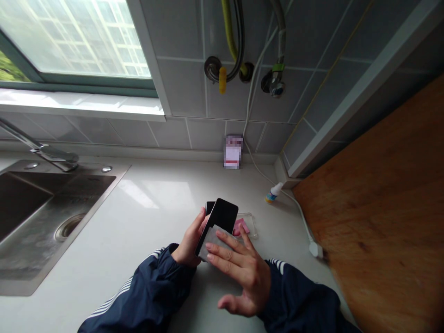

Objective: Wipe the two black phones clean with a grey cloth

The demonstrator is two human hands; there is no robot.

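A black smartphone (pixel 224 213) is tilted above the counter, with my left hand (pixel 189 240) closed around its left edge. Flat against the lower part of its screen lies a grey cloth (pixel 207 245) with a zigzag edge. My right hand (pixel 243 270) rests its stretched fingers on that cloth, the thumb held well apart. Partly hidden behind the phone is another dark, flat object (pixel 209 206). A clear tray or phone case (pixel 253 224) lies beyond my right fingers, and a pink piece (pixel 239 227) shows in it.
A small white-capped bottle (pixel 274 192) stands by a white cable (pixel 258 167) and its plug (pixel 315 249). One small box-like item (pixel 232 152) leans at the wall. The steel sink (pixel 104 185) and faucet (pixel 55 155) are left; a wooden panel (pixel 378 208) bounds the right.
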